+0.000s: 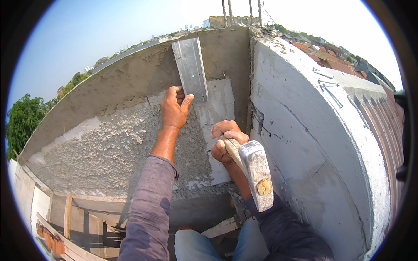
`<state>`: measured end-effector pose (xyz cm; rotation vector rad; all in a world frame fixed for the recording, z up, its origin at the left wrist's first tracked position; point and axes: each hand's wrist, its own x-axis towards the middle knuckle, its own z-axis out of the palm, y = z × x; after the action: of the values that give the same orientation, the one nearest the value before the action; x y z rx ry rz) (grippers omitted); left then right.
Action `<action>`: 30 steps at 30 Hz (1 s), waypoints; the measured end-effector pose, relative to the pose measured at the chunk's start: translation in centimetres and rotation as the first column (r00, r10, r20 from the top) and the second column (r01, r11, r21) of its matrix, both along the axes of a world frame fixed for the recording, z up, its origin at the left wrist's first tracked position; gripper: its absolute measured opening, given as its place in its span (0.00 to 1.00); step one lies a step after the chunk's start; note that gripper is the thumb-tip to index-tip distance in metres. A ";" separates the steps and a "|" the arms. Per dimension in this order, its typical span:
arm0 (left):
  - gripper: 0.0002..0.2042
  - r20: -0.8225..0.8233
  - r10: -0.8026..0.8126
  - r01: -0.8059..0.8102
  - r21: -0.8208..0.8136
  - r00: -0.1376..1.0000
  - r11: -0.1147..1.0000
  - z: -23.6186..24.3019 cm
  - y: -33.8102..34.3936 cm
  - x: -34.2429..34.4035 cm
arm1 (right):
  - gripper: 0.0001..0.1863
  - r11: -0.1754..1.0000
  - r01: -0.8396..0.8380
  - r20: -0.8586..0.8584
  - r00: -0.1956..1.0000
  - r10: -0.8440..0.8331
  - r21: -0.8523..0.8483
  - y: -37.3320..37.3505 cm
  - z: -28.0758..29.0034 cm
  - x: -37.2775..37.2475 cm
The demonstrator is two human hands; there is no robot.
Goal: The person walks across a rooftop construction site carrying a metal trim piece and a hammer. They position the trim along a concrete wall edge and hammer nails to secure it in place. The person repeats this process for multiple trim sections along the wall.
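My left hand (174, 109) grips the lower left edge of a silvery galvanised metal channel (190, 67), thumb on its front and fingers curled at its side. The channel stands nearly upright against the rough, partly plastered wall (130, 78), its top close to the wall's upper edge. Lower and to the right, my right hand (227, 138) is closed round the wooden handle of a hammer (256, 172). The hammer's worn grey head points toward me, apart from the channel. Whether a nail is between my left fingers cannot be seen.
A white block wall (305, 108) meets the plastered wall at a corner on the right. Several loose nails (331, 89) lie on its top. Corrugated roofing (379, 122) lies beyond it. Wooden boards (76, 243) are low on the left; steel bars (230, 12) rise above the corner.
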<state>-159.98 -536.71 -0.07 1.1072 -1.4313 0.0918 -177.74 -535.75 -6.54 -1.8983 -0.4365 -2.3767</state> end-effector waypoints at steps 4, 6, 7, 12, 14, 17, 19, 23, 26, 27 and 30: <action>0.15 0.006 -0.019 0.019 0.011 1.000 1.000 0.3 0.2 -0.1 | 0.16 0.577 0.639 -0.578 0.750 -0.320 0.509 -1.2 0.0 0.6; 0.15 0.005 -0.013 0.013 -0.011 1.000 1.000 0.4 0.4 -0.3 | 0.17 0.765 0.454 -0.406 0.872 -0.275 0.457 -1.1 -0.4 0.7; 0.15 -0.018 0.016 -0.015 0.057 1.000 0.998 0.4 0.4 -0.4 | 0.17 0.855 0.352 -0.283 0.925 -0.254 0.381 -1.0 -0.6 0.6; 0.16 0.014 0.024 -0.025 0.018 1.000 1.000 0.0 0.2 -0.2 | 0.19 0.908 0.312 -0.108 0.950 -0.293 0.281 -1.1 -0.3 0.3; 0.15 -0.005 -0.026 0.026 -0.001 1.000 1.000 -0.4 0.1 -0.1 | 0.15 0.583 0.700 -0.612 0.687 -0.392 0.412 -1.3 -0.3 0.2; 0.15 0.007 -0.018 0.018 -0.038 1.000 0.999 -0.3 -0.3 0.0 | 0.16 0.791 0.517 -0.399 0.834 -0.381 0.326 -1.4 -0.4 0.1; 0.14 -0.022 -0.019 0.019 0.020 1.000 1.000 0.0 -0.5 -0.1 | 0.17 0.946 0.323 -0.098 0.943 -0.319 0.024 -1.3 -0.6 -0.1; 0.14 0.066 0.022 -0.019 -0.040 0.998 0.999 0.2 0.3 -0.1 | 0.18 0.725 0.644 -0.319 0.759 -0.567 0.242 -1.8 0.6 -0.5; 0.14 -0.037 -0.028 0.030 0.065 0.999 0.997 0.6 0.2 -0.2 | 0.17 0.647 0.684 -0.531 0.705 -0.469 0.337 -1.2 1.4 -0.5; 0.14 -0.045 0.001 0.003 0.088 0.999 0.996 0.6 0.2 -0.3 | 0.18 0.735 0.588 -0.447 0.787 -0.425 0.338 -1.0 1.5 -0.5; 0.14 -0.026 -0.023 0.025 0.059 0.999 0.998 0.5 0.2 -0.3 | 0.19 0.985 0.170 -0.084 0.982 -0.167 0.030 0.3 0.9 -0.2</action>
<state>-160.24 -536.50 0.47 1.1357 -1.4323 0.0184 -177.98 -535.43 -5.63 -2.0834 -0.2325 -2.3775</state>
